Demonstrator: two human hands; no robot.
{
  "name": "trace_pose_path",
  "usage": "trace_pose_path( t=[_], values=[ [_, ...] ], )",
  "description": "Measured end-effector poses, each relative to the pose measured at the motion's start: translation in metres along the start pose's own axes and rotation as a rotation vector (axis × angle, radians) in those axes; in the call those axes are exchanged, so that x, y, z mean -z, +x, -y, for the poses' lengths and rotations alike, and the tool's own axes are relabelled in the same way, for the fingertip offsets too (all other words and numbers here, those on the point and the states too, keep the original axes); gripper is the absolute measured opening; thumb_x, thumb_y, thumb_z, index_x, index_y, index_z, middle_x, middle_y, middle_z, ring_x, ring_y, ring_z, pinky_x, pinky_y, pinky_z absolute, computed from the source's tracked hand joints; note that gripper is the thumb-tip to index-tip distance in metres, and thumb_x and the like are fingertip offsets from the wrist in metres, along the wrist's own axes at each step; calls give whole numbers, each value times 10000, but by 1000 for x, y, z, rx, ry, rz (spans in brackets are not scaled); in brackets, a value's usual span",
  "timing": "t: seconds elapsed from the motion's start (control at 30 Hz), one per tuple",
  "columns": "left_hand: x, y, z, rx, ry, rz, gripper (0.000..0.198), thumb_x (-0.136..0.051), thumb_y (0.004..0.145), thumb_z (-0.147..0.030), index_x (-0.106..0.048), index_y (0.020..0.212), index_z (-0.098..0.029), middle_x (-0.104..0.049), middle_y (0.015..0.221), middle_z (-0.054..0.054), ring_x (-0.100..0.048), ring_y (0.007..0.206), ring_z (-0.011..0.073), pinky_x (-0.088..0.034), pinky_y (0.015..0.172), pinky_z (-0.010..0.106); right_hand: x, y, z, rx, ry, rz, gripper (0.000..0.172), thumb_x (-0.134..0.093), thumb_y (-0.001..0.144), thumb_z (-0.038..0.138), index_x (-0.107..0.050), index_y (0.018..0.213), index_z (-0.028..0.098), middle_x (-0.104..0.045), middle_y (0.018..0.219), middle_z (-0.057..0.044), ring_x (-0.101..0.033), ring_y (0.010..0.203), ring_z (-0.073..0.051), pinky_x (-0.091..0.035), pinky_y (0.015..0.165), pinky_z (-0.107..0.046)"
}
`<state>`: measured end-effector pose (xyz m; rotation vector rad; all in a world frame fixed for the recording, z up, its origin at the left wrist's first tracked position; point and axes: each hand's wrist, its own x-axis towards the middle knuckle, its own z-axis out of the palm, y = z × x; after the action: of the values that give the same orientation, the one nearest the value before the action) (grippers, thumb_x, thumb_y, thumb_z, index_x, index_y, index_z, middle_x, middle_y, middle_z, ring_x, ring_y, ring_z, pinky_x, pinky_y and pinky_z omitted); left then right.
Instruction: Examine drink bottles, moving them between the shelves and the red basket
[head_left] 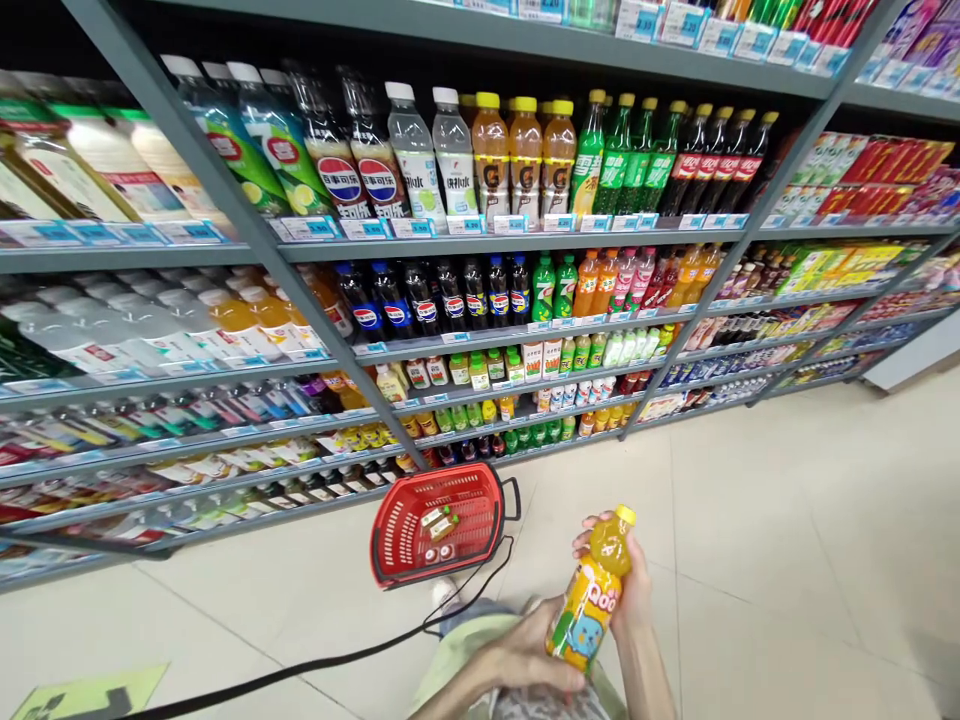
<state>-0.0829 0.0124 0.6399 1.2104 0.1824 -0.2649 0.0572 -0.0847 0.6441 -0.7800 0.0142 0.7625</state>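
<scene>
An orange juice bottle (589,610) with a yellow cap and a "Qoo" label showing a blue cartoon figure is held between both my hands, tilted with its cap up and to the right. My left hand (534,648) wraps the lower part from the left, near its base. Around the upper part, my right hand (634,580) grips from the right, its fingertips showing on the far side by the neck. A red shopping basket (390,520) stands on the floor beyond my hands, with a couple of small bottles and two round-topped items inside.
Drink shelves (480,240) run across the front, filled with cola, juice and water bottles. Boxed goods (847,270) continue to the right. A black strap (337,660) crosses at lower left. A yellow-green floor sign (90,690) lies on the tiled floor (750,520).
</scene>
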Motion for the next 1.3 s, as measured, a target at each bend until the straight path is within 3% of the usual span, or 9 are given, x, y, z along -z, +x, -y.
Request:
trace_pose_path(
  t=[0.1, 0.2, 0.3, 0.47, 0.73, 0.83, 0.97, 1.1, 1.3],
  values=[
    [-4, 5, -2, 17, -173, 76, 703, -884, 576, -576, -724, 1202, -300, -727, 864, 62, -670, 659, 269, -572, 684, 502, -6, -3, 8, 36, 20, 27, 502, -780, 770, 648, -708, 1103, 279, -778, 1056, -53, -729, 737, -229, -619, 678, -385],
    [-6, 19, -8, -92, -193, 25, 703, -879, 594, -581, -727, 1200, -260, -717, 838, 59, -609, 579, 197, -549, 592, 406, -15, -8, 9, -10, -34, 65, 568, -764, 781, 673, -715, 1163, 255, -788, 1083, -82, -753, 821, -256, -633, 739, -404],
    [-6, 36, -21, -201, -170, -61, 702, -876, 634, -587, -692, 1210, -229, -688, 831, 34, -601, 615, 170, -526, 578, 331, -20, -14, 3, -34, -81, 61, 594, -819, 746, 651, -740, 1148, 221, -798, 1084, -102, -765, 958, -290, -632, 841, -426],
    [-8, 56, -47, -361, -134, -224, 689, -881, 700, -558, -611, 1235, -219, -672, 960, 40, -629, 790, 178, -544, 695, 303, -16, -23, -1, 152, -131, -89, 576, -911, 712, 497, -726, 1213, 281, -745, 1293, -62, -713, 1166, -268, -611, 875, -347],
    [-2, 54, -71, -494, -84, -147, 530, -835, 759, -579, -664, 1023, -153, -676, 876, 50, -581, 664, 128, -529, 637, 274, -18, -20, 6, 192, -216, 60, 723, -916, 713, 505, -666, 1359, 298, -656, 1452, -84, -656, 1261, -309, -601, 876, -367],
    [1, 51, -66, -512, -131, -187, 549, -856, 755, -551, -654, 1062, -143, -655, 840, 32, -587, 665, 121, -521, 630, 247, -17, -16, 1, 159, -211, 84, 698, -895, 733, 533, -675, 1352, 298, -644, 1473, -78, -626, 1319, -308, -583, 966, -388],
    [1, 42, -48, -453, -194, -184, 694, -890, 729, -536, -583, 1218, -150, -659, 846, 32, -609, 669, 129, -535, 602, 241, -10, -7, -5, 111, -179, 13, 631, -831, 789, 571, -690, 1339, 294, -668, 1447, -67, -650, 1286, -304, -588, 956, -396],
    [-3, 31, -22, -335, -255, -59, 724, -909, 697, -542, -570, 1204, -152, -670, 854, 42, -614, 621, 119, -543, 552, 236, -8, 5, -2, 89, -189, 35, 612, -808, 797, 605, -715, 1295, 263, -753, 1287, -82, -720, 1128, -288, -597, 919, -395],
    [-3, 24, -5, -230, -218, -25, 723, -925, 667, -554, -609, 1207, -191, -691, 890, 33, -604, 626, 115, -531, 564, 240, -22, 8, 4, -14, -151, 170, 555, -729, 865, 607, -720, 1261, 218, -792, 1044, -81, -733, 837, -230, -606, 769, -351]
  ],
)
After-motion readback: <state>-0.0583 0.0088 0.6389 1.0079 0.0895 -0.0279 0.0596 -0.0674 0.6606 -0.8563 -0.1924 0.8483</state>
